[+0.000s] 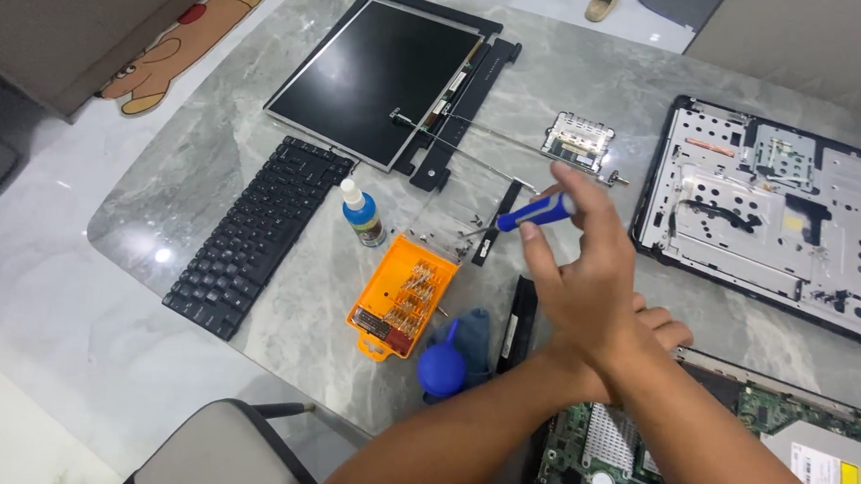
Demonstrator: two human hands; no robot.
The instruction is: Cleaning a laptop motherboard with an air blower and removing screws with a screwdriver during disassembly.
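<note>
A: Hands?

B: Arms crossed over the near side of the table (214, 168). Right hand (582, 266) is up, fingers pinched on a blue-handled screwdriver (532, 213), metal tip pointing left and slightly down. Left hand (661, 326) is tucked under the right wrist, only curled knuckles showing. Can't tell whether it grips anything.

A: Where's the screwdriver relative to the parts?

B: Above the table middle, over a few thin black strips. Orange bit case (402, 296) sits open just left and nearer. Small bottle with white cap (362, 214) stands upright left of the tip.

A: Rest of the layout?

B: Black keyboard (249, 234) far left, lying diagonal. Screen panel (379, 78) at the far side, face up. Small board (577, 140) right of it. Bare laptop base (766, 201) at the right edge. Green circuit board (614, 458) at the near edge, under the arms. Blue air blower (442, 366) lies on a blue cloth just near of the orange case.
</note>
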